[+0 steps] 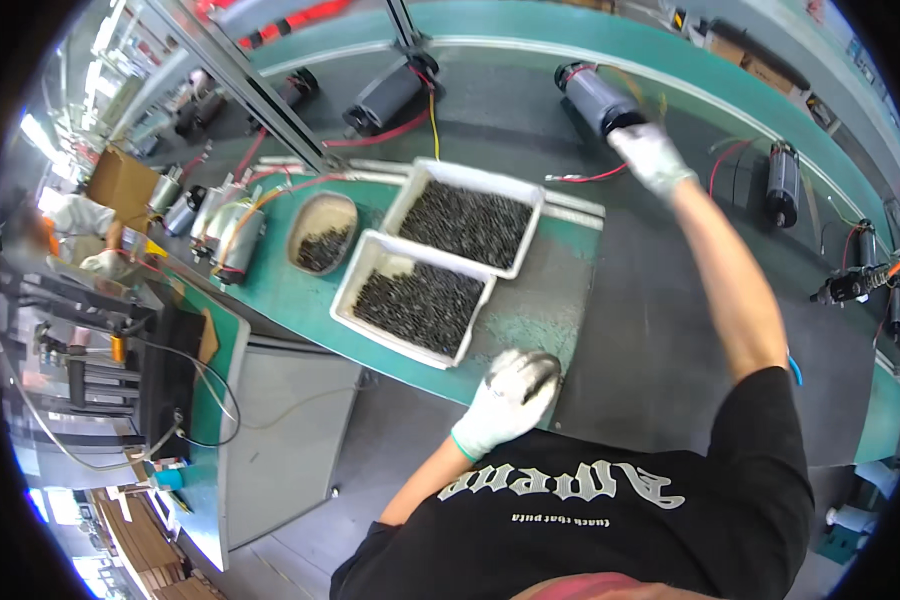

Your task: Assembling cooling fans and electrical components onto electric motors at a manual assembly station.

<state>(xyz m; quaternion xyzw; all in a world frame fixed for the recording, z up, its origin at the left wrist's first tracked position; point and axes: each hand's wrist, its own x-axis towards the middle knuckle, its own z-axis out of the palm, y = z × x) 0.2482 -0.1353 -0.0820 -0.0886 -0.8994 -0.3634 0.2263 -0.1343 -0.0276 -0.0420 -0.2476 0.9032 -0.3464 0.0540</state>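
Note:
My right hand (652,160), in a white glove, reaches out to the far right over the grey conveyor. Its fingers close round the black near end of a grey cylindrical motor (598,98), whose red wire trails to the left. At the table's front right corner is my left hand (515,392), gloved too, with dark grime on the fingers. Those fingers are curled in, and whatever they may hold is hidden. Just beyond it stand two white trays, a near one (342,310) and a far one (536,215), both heaped with small dark metal parts.
A smaller tub (296,240) of similar parts stands left of the trays on the green table (270,290). More motors (385,95) with loose wires lie along the conveyor (660,330). A metal post (260,90) rises at the back left. Another person's gloved hand (100,262) shows far left.

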